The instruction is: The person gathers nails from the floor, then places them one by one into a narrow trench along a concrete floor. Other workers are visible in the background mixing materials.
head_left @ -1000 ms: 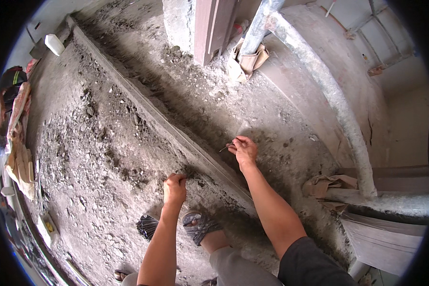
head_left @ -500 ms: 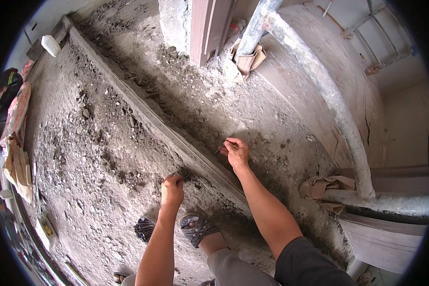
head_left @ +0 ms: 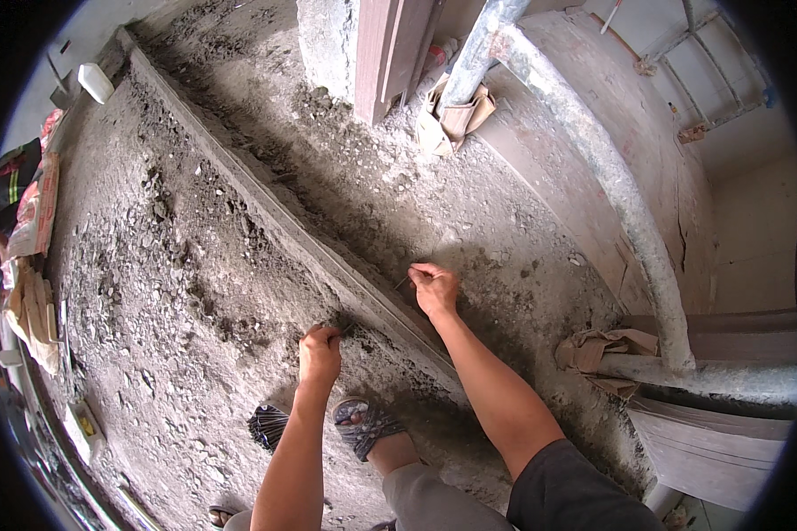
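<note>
A long, narrow, grey, dust-covered strip (head_left: 266, 226) runs diagonally across the rubble-strewn ground. On its near side my left hand (head_left: 320, 356) is closed in a pinch, with a short, thin, dark rod-like piece (head_left: 349, 328) poking out toward the strip. Across the strip, my right hand (head_left: 435, 289) pinches another thin rod-like piece (head_left: 402, 283), whose tip points down at the strip's far side. Whether these are nails or wire pins is too small to tell. A bundle of dark, thin rods (head_left: 268, 427) lies on the ground beside my left forearm.
My sandalled foot (head_left: 367, 427) stands near the strip. A mottled metal pipe frame (head_left: 607, 150) with cardboard-wrapped feet (head_left: 452, 119) rises at right. A brown-clad post (head_left: 390, 53) is at the back. A white container (head_left: 95, 83), sacks (head_left: 34, 305) and part of another person (head_left: 13, 181) are at left.
My right hand has shifted very slightly left and down, still pinching its thin piece. My left hand stays nearly in place. The other person at the far left has moved a little.
</note>
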### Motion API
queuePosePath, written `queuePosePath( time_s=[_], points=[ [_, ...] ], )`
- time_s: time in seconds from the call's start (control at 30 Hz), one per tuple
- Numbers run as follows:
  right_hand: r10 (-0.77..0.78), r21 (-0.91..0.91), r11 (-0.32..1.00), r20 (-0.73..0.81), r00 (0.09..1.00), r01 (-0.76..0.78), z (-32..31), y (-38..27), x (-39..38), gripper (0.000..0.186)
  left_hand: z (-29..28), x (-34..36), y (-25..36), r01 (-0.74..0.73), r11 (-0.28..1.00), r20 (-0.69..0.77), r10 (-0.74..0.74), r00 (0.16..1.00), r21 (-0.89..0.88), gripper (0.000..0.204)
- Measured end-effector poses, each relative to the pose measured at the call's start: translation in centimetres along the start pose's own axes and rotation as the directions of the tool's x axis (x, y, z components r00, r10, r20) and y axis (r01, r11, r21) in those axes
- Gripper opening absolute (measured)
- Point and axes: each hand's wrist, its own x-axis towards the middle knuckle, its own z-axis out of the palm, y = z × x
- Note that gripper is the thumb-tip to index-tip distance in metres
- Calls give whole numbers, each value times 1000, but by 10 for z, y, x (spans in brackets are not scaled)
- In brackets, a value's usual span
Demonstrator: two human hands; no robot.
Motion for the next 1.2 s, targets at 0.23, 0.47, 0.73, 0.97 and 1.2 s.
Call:
queuePosePath(
  time_s=[0.23,0.47,0.73,0.97,1.2],
  points=[
    [-88,-214,972,40,995,95,3,-6,-11,15,0,0,-6,28,1000,10,-28,1000,2,13],
    [-158,-227,959,63,985,169,-1,-4,-10,15,5,1,0,43,999,-8,-43,999,4,12],
    [-148,-213,963,94,984,165,-4,-2,-8,15,9,4,-2,10,1000,-13,-11,1000,-18,13],
    [-127,-174,973,152,980,153,-7,0,-5,18,8,5,-2,-26,1000,-9,26,1000,16,16],
    [57,343,939,-141,988,-5,-81,-21,-40,23,-110,-12,-37,187,976,12,-189,982,109,45]
  ],
)
